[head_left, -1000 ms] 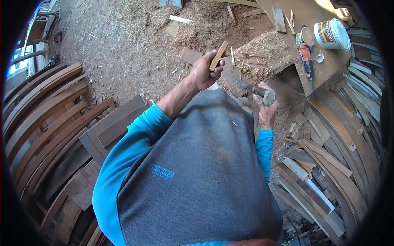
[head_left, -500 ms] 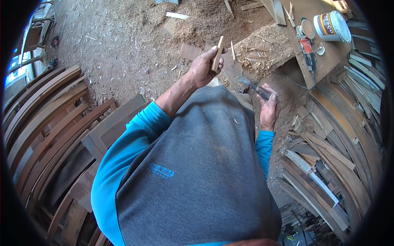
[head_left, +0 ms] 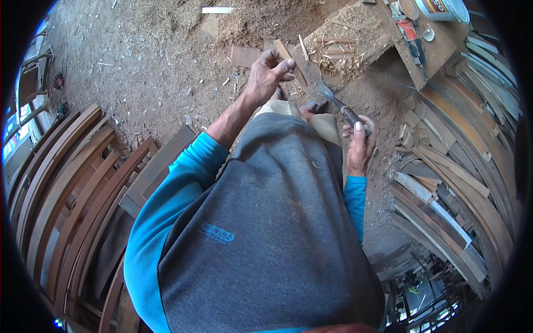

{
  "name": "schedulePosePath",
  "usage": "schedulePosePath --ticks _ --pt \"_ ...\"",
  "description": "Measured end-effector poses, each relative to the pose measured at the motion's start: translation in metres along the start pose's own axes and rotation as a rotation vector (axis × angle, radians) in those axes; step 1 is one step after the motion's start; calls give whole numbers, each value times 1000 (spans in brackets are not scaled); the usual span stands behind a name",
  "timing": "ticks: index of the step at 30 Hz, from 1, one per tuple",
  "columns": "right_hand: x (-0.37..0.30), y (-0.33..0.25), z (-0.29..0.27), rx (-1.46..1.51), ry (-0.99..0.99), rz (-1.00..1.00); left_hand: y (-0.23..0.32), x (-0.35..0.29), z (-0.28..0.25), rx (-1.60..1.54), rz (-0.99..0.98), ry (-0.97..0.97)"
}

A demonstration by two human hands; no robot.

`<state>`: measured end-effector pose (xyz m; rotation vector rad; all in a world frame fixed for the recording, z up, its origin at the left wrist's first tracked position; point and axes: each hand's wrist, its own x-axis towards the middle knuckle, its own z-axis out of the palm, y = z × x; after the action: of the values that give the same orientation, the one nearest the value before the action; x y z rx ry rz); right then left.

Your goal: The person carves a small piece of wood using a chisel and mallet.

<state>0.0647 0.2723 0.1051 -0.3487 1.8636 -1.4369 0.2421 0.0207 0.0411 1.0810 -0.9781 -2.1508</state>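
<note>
My left hand [head_left: 268,76] is closed on a short, narrow wood strip [head_left: 290,62], thumb on one side and fingers on the other. The strip slants, its lower end pointing right. In my right hand [head_left: 360,146] is a chisel [head_left: 347,114], gripped by its dark handle. Its flat metal blade [head_left: 320,91] points up and left, close to the strip's lower end; whether the two touch, I cannot tell. Below both hands are my light-coloured trouser legs [head_left: 276,107] and part of a foot.
Shavings cover a wooden board [head_left: 355,33] ahead. A red and black power tool [head_left: 410,39] and a white bucket [head_left: 444,9] are on a wooden surface at right. Stacked curved timbers [head_left: 72,183] line the left; planks and offcuts [head_left: 444,172] lie right. Sawdust covers the ground [head_left: 155,61].
The wood strip has turned from leaning right to leaning left at its top. The chisel's blade has come up close to its lower end. The whole view has shifted slightly.
</note>
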Motion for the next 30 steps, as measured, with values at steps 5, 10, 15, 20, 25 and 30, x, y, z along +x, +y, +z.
schedulePosePath --ticks 5,10,15,20,25,30 --pt "-15 -4 -11 125 -57 117 -18 10 -5 329 87 49" --pt "-25 5 -26 148 -169 281 -13 -6 22 230 93 -75" --pt "-31 25 -18 172 -241 321 -17 -22 38 413 -51 -217" --pt "-44 44 -27 167 -145 214 -36 -31 56 62 -210 -84" --pt "-76 36 -32 252 -21 136 -84 -15 57 269 -319 -25" --pt "-94 41 -31 139 -33 195 -123 9 49 218 -410 -49"
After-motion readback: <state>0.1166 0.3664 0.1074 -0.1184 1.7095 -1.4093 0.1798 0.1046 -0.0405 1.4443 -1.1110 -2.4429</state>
